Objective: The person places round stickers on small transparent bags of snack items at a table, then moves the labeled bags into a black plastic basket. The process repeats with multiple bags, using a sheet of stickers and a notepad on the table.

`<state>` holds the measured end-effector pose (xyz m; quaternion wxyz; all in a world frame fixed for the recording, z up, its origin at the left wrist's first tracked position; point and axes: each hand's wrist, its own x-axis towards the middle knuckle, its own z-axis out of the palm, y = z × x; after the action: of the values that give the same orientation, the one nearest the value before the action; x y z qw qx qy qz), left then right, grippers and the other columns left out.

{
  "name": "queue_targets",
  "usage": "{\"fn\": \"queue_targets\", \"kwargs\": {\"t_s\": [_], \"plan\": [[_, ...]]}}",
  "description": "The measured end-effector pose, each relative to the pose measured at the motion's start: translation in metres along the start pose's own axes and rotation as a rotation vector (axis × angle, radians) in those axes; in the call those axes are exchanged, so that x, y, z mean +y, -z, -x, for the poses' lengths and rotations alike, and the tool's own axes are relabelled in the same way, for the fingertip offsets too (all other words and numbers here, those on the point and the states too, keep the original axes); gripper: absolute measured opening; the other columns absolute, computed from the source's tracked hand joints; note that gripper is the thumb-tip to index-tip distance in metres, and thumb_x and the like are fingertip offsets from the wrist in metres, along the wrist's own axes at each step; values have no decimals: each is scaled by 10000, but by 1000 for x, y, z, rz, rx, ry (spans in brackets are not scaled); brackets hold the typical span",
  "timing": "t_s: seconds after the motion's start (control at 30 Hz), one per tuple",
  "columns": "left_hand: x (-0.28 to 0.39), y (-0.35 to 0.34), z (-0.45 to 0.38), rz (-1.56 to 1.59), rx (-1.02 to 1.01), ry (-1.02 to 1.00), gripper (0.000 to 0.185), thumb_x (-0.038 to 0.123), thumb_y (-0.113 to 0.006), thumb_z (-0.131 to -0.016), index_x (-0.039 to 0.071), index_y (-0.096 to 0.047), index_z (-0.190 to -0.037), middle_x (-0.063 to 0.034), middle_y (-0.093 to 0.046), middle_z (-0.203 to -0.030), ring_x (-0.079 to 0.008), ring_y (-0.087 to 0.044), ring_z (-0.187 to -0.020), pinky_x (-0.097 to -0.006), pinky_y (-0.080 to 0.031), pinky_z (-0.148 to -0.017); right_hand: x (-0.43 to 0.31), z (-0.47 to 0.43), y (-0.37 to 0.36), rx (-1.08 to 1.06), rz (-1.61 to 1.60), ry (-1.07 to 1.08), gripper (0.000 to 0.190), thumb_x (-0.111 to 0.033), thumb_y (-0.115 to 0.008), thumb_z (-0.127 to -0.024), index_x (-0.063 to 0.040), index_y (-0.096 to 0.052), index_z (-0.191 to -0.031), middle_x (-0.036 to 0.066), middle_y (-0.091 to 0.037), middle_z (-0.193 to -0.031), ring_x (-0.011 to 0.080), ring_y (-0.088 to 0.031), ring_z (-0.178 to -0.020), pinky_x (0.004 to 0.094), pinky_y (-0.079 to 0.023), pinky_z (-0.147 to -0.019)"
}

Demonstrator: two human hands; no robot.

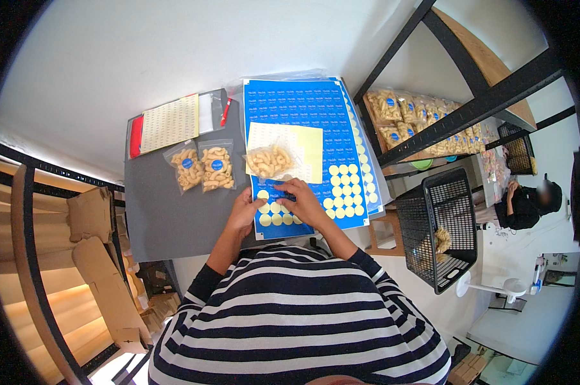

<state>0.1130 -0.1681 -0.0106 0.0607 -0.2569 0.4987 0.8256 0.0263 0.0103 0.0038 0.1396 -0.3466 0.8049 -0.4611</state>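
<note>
A blue sheet of round stickers [295,106] lies in front of me, with pale yellow circles bare near its lower edge. My left hand [245,210] rests at the sheet's lower left edge. My right hand [303,202] is on the sheet just beside it, its fingers bent over the stickers; whether they pinch one is not clear. Above my hands, a clear bag of curved tube snacks [270,160] lies on a pale yellow label sheet [311,149]. To the left, two snack bags, one at the left [187,168] and one beside it [217,166], bear round blue stickers.
On the grey table [174,226] are another label sheet [170,125] and a red pen [226,111]. Many stickered bags [424,120] fill a shelf at right. A black plastic basket [439,231] stands right of the table. A person [521,207] is farther right.
</note>
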Motion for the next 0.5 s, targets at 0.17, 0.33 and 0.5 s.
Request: {"fn": "queue_targets", "kwargs": {"t_s": [0.17,0.33,0.5], "plan": [[-2,0,0,-21,17,-1,302,0,-613,-899,10,-556,-1195,-87,-674,-1049,-165,-666,-886,-310,-549,-789,-1,-4,-4,23,-2,-64,264,-102,-732,-797,-40,-696,-1051,136,-612,-965,313,-582,-961,399,-465,-860],[-8,-4,0,-181,75,-95,268,32,-640,-893,8,-585,-1154,-69,-670,-1033,-134,-637,-872,-290,-520,-782,-4,-6,-8,53,-41,-137,229,-99,-745,-783,-36,-694,-997,138,-623,-938,310,-622,-864,396,-495,-769],[-7,-8,0,-203,129,-69,251,84,-667,-904,9,-605,-1135,-69,-680,-1036,-130,-636,-876,-282,-512,-792,-10,-8,-7,52,-33,-173,201,-94,-758,-765,-31,-691,-944,132,-634,-902,305,-645,-811,398,-502,-724]]}}
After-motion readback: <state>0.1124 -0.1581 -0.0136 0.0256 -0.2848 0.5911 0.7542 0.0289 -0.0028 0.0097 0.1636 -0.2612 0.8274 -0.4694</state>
